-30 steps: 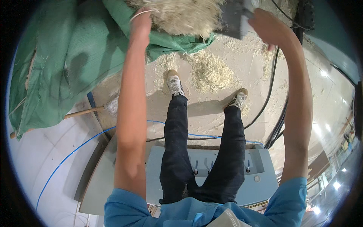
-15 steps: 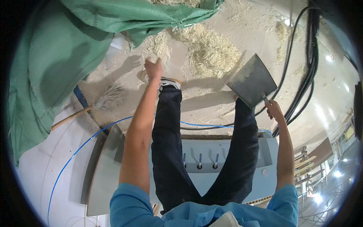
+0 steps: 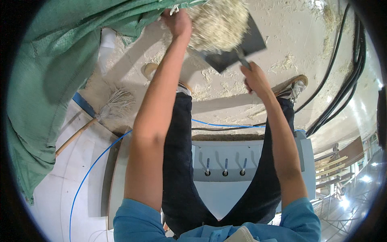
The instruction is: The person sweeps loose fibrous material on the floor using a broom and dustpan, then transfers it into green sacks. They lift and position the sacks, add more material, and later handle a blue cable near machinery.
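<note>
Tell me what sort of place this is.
Likely a workshop or factory: pale, shaving-like material heaped on a flat shovel, a grey cabinet with small levers, and black cables running alongside.

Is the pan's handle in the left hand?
No, the right hand grips the handle of the dark pan, which carries a heap of pale shavings.

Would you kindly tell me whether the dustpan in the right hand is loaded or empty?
Loaded: a heap of pale shavings lies on the dustpan, whose bare dark surface shows beside it.
</note>
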{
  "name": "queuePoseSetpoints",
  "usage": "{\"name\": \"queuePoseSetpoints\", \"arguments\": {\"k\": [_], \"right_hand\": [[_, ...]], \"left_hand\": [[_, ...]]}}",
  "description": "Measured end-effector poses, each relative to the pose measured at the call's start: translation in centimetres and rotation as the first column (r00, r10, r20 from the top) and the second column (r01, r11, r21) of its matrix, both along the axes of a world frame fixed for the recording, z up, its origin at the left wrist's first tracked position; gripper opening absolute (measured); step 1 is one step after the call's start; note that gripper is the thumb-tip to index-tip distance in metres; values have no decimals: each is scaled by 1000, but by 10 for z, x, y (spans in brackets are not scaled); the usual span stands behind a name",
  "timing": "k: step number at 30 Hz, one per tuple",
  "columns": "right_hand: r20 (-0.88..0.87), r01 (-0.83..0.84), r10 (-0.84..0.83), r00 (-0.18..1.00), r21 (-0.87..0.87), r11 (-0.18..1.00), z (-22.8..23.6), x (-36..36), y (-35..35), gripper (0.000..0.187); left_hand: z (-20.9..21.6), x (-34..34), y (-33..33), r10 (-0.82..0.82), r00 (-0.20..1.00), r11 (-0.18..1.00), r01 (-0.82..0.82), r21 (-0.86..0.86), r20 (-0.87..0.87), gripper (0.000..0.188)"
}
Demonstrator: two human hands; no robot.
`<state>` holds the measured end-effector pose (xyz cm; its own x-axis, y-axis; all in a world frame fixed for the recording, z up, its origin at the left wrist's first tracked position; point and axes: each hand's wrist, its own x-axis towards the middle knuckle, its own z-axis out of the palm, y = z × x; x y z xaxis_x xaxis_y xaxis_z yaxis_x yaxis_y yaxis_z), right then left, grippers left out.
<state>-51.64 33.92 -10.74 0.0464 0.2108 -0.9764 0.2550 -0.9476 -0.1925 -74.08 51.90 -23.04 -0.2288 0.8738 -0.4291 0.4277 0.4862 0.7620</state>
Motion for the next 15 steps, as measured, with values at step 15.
{"name": "queuePoseSetpoints", "arguments": {"k": [15], "right_hand": [[-149,191,-162,975,205,960,33,18,-26,29]], "left_hand": [[119,92,-95,-354,930,897,309,-316,-95,83]]}}
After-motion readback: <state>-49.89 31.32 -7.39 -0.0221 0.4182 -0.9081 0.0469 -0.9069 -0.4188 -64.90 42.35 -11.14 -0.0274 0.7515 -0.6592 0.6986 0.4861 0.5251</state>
